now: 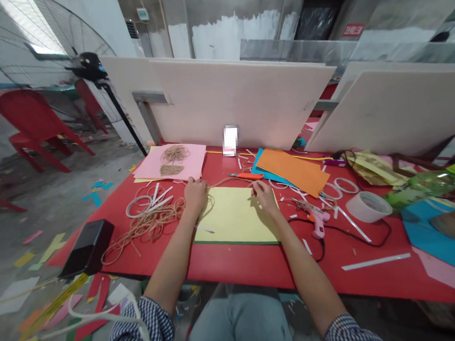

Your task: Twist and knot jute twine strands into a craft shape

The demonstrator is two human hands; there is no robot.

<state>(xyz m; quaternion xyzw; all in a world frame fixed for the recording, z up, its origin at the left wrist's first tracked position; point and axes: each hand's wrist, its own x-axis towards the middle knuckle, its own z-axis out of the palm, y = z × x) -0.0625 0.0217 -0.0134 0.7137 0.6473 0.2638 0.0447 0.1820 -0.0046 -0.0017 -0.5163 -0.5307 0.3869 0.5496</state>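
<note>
Both hands are at the far edge of a pale yellow sheet (237, 215) on the red table. Between them runs a length of brown twine (230, 180). My left hand (196, 197) is closed on the twine at the sheet's left corner, where a loose loop hangs by the fingers. Toward the right corner, my right hand (264, 195) pinches the other end of that stretch. A loose heap of twine (150, 221) lies left of the left hand. Just beyond the sheet rests an orange utility knife (250, 176). Right of the right hand is a pink glue gun (316, 219).
Pink paper (195, 159) with coiled twine lies at back left, orange paper (293, 168) at back right. A black box (88, 247) sits at the left edge. Rightward are a tape roll (368, 206) and a green bottle (424, 187). White boards (228, 100) stand behind.
</note>
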